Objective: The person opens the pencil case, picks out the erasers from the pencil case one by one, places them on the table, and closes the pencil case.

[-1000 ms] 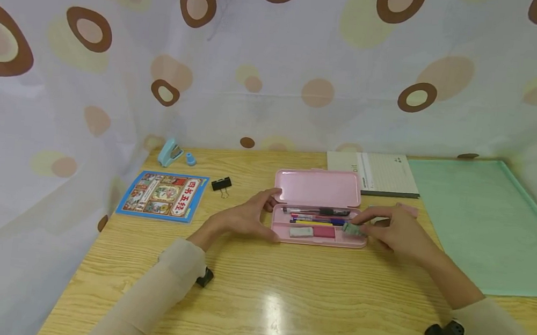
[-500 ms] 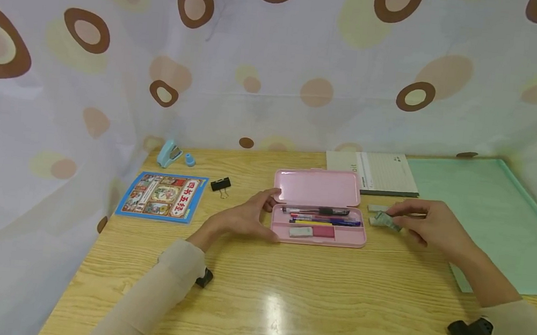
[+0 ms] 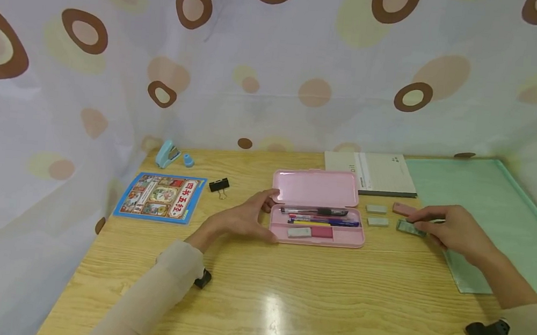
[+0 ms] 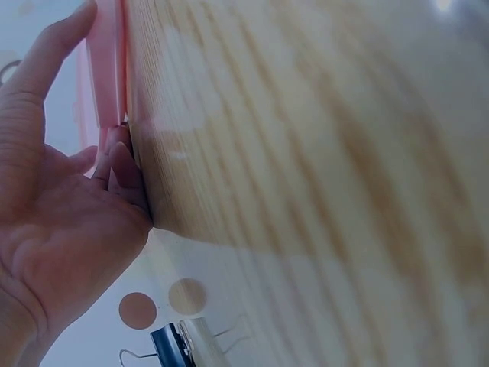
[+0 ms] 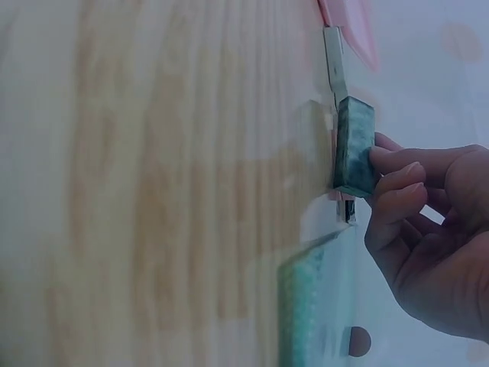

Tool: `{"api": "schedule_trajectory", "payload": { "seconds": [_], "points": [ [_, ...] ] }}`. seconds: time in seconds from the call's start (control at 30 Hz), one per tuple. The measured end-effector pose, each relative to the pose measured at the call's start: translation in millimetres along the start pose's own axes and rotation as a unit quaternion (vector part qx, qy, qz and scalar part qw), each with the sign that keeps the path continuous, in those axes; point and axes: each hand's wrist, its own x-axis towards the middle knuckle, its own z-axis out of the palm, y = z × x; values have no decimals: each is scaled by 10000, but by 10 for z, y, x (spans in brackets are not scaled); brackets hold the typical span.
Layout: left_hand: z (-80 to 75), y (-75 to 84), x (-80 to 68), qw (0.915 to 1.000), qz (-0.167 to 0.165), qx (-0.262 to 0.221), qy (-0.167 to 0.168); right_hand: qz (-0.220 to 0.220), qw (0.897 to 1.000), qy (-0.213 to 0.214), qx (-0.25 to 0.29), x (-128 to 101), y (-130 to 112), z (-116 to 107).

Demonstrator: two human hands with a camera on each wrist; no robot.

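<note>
The right hand [image 3: 457,229] pinches a green eraser [image 3: 410,228] between thumb and fingertips [image 5: 393,180], its underside down at the wooden bench [image 3: 285,298], just beside a pink eraser [image 3: 404,208] and near two grey erasers [image 3: 376,208] that lie in a loose group right of the case. From the wrist view the green eraser looks to be touching the wood, though the blur leaves that unsure. The left hand [image 3: 244,220] has curved fingers round the left end of the open pink pencil case [image 3: 317,189], thumb at the front edge, steadying it.

The step in hand appears to be emptying the case piece by piece and laying the erasers out on the bench. Inside the tray there are pens [image 3: 315,211], a further grey eraser [image 3: 299,232] and a red one [image 3: 322,232]. The next move calls for letting go of the green eraser cleanly, without nudging its neighbours, and then a reach across to the tray while the left hand holds the case steady.

Further out lie a notebook [image 3: 370,172], a green mat [image 3: 487,210], a blue booklet [image 3: 161,196], a binder clip [image 3: 219,185] and a blue stapler [image 3: 169,153].
</note>
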Motion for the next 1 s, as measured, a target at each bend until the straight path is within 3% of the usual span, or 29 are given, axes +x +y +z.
{"api": "schedule_trajectory", "payload": {
  "seconds": [0.27,0.57,0.73,1.0],
  "points": [
    [1,-40,-1,10000,-15,-30,-14,167,9997,-22,-157,60,-44,29],
    [-2,-30,7,10000,6,1,-13,-118,9984,144,530,63,-52,-6],
    [-3,-33,15,10000,16,12,-17,-399,9924,-151,1158,87,-122,60],
    [-5,-23,11,10000,10,4,-40,-742,9847,-886,1304,121,-415,343]
  ]
}}
